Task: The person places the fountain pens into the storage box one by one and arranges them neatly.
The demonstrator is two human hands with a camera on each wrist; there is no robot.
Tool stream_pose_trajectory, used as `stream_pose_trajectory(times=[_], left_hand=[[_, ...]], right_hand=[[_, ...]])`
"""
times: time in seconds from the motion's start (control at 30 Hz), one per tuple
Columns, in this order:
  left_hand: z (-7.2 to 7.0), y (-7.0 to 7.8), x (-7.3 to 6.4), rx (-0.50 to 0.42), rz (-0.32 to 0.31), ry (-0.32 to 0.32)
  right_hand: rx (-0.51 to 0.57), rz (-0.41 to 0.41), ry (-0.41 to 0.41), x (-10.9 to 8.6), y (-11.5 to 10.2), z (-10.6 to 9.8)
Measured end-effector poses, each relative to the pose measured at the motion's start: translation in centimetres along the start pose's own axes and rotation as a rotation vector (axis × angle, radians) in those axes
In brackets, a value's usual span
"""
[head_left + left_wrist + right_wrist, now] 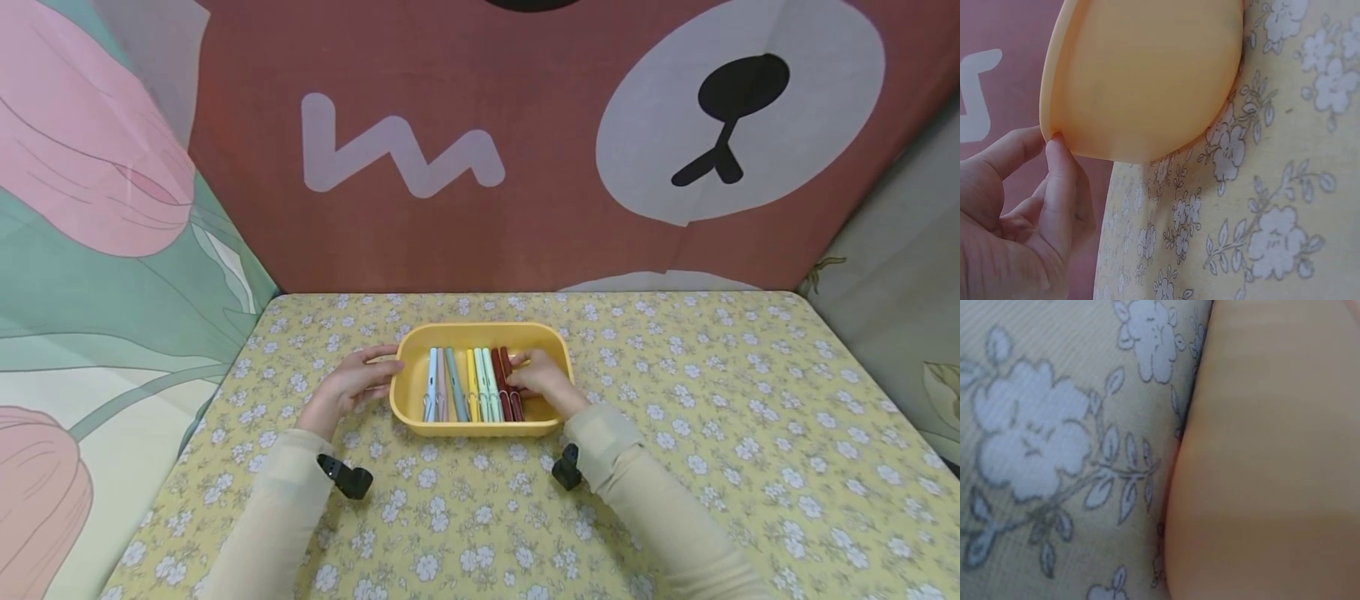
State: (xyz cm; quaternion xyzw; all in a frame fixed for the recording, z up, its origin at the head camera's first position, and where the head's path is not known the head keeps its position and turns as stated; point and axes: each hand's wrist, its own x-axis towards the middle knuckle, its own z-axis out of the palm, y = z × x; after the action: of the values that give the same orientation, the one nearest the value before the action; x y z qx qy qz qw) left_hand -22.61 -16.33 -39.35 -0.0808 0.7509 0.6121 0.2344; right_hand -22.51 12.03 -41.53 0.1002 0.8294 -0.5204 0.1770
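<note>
A yellow plastic basket with rounded corners holds a row of pens with wire clips. From left to right lie a light blue pen, a pinkish one, a grey-blue pen, a yellow pen, pale green ones and dark red pens. My left hand pinches the basket's left rim between thumb and fingers, as the left wrist view confirms. Inside the basket's right end, my right hand holds the upper part of the rightmost dark red pen with its fingertips. The right wrist view shows only the basket's outer wall.
A yellow flowered cloth covers the table under the basket. Behind the table stands a red-brown printed backdrop, with a printed flower curtain at the left. Black wrist cameras sit on both cuffs.
</note>
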Motion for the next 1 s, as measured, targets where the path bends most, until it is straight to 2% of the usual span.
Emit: stream_pose_trajectory(times=[0.13,0.23,0.27,0.3,0.4,0.5,0.53,0.6,0.8,1.0], left_hand=[[0.1,0.0,-0.1,0.012,-0.008,0.025],[0.2,0.1,-0.1,0.009,-0.017,0.04],[0.2,0.1,-0.1,0.007,-0.018,0.045],[0.3,0.1,-0.1,0.008,-0.018,0.046],[0.4,0.2,0.0,0.008,-0.019,0.056],[0.4,0.2,0.2,0.01,-0.014,0.057],[0.4,0.2,0.2,0.006,-0.014,0.06],[0.4,0.2,0.3,0.002,-0.014,0.061],[0.2,0.3,0.3,-0.014,-0.016,0.065],[-0.2,0.5,-0.2,-0.036,0.007,0.137]], right_hand=[[-0.028,-0.007,0.012,-0.1,-0.1,0.1],[-0.033,-0.048,-0.001,0.0,0.2,0.0],[-0.023,-0.062,-0.008,0.3,0.4,0.0],[0.005,-0.09,-0.022,1.4,1.2,0.0],[0.05,-0.074,-0.037,2.6,1.7,-0.1],[0.095,-0.035,-0.037,2.7,1.0,-0.3],[0.095,-0.007,-0.032,1.6,0.1,-0.4],[0.135,-0.017,-0.049,0.8,-0.6,-0.9],[0.225,-0.018,-0.075,-0.6,-2.0,-2.1],[0.219,-0.084,-0.068,-2.0,-2.4,-3.9]])
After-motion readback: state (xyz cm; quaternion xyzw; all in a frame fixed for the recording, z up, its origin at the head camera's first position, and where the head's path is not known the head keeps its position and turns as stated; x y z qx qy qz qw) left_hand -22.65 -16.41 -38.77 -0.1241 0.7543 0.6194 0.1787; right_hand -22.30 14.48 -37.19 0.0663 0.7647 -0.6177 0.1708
